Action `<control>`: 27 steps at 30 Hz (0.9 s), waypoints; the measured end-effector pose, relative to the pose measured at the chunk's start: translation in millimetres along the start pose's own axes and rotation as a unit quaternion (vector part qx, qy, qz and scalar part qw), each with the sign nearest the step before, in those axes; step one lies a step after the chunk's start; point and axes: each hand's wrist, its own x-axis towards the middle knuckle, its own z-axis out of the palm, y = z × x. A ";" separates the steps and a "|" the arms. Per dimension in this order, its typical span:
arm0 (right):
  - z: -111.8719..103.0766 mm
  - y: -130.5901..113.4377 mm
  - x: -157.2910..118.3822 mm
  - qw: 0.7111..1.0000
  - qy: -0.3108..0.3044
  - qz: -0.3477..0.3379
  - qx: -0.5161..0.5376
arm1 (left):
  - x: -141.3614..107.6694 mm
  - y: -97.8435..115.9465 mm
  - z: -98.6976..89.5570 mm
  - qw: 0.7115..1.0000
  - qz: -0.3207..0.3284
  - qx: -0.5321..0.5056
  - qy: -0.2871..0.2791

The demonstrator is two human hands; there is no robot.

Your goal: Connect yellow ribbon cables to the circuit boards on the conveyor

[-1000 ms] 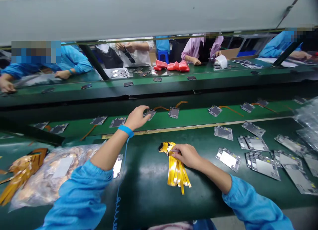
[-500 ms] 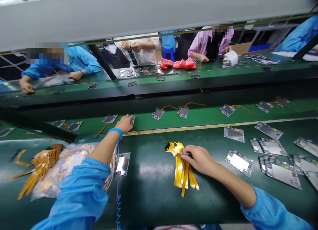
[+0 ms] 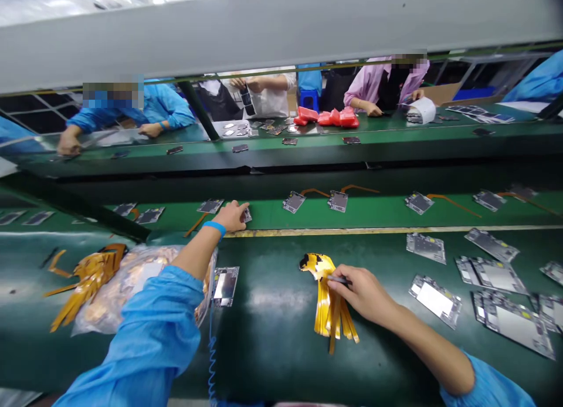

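Extends left hand (image 3: pixel 232 217) to eleven o'clock, unclear if gripping; pinches slim dark tool (image 3: pixel 340 280) in right hand (image 3: pixel 363 292) over fanned, glossy golden ribbons (image 3: pixel 324 314).

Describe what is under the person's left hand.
A circuit board is partly under the left hand; its right end shows, against the green belt. The hand hides the rest, so whether anything is attached there cannot be seen.
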 end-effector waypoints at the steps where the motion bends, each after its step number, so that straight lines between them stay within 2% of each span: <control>1: 0.7 -0.7 0.4 1.000 0.003 -0.002 0.002 | -2.2 1.9 -1.1 1.000 0.001 -0.004 0.019; 6: 6.1 1.5 2.3 0.999 0.017 -0.012 0.035 | -26.0 19.9 -12.8 0.986 0.044 -0.060 0.151; 9: 11.8 4.2 5.1 0.997 -0.003 -0.007 0.083 | -59.0 41.9 -16.6 0.971 0.114 -0.101 0.185; 11: 16.5 4.1 7.9 0.993 -0.019 0.001 0.117 | -88.8 61.3 -15.5 0.960 0.176 -0.123 0.179; 13: 21.7 1.9 11.2 0.990 -0.036 0.006 0.136 | -121.2 82.7 -11.7 0.951 0.231 -0.138 0.150; 18: 34.3 -10.3 21.6 0.991 -0.086 -0.004 0.106 | -187.7 128.7 5.9 0.965 0.217 -0.122 0.078; 22: 40.7 -22.3 32.4 0.993 -0.109 0.006 0.049 | -214.9 143.7 22.3 0.976 0.185 -0.098 0.060; 27: 47.5 -30.9 43.2 0.993 -0.117 0.017 -0.011 | -225.8 141.9 30.7 0.968 0.210 -0.107 0.085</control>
